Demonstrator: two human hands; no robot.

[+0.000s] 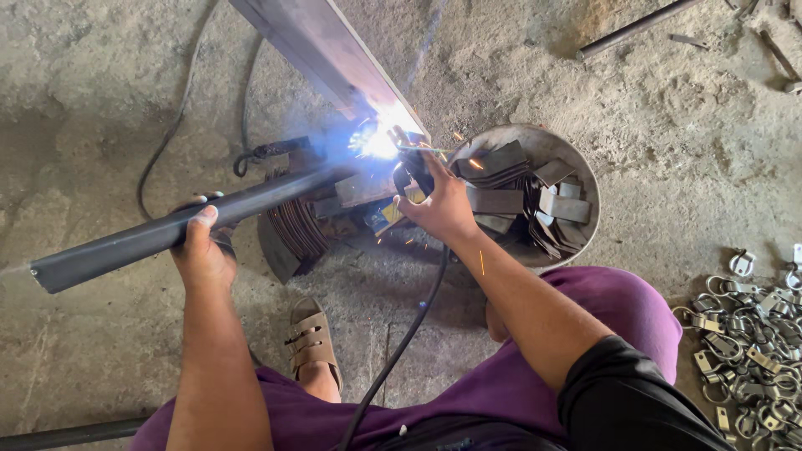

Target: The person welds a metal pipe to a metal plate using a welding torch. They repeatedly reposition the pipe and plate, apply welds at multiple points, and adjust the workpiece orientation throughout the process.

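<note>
Two hands: left hand (pixel 200 250) gripping pipe (pixel 167 234), right hand (pixel 443 209) welding

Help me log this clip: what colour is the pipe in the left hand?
Dark grey, nearly black pipe, gripped by the left hand; head view.

The left hand (pixel 203 250) wraps the pipe (pixel 167 232), which runs from the lower left up toward the welding arc (pixel 376 142). The right hand (pixel 443 209) sits just right of that arc, holding the electrode holder (pixel 415 171) — its cable (pixel 401 342) trails down between the legs. Behind the arc a steel beam (pixel 322 46) stretches away. Right of the hand stands a bowl (pixel 585 167) with flat plates (pixel 518 196) in it — farther right, clamps (pixel 752 342) lie heaped on the floor (pixel 83 100).
</note>
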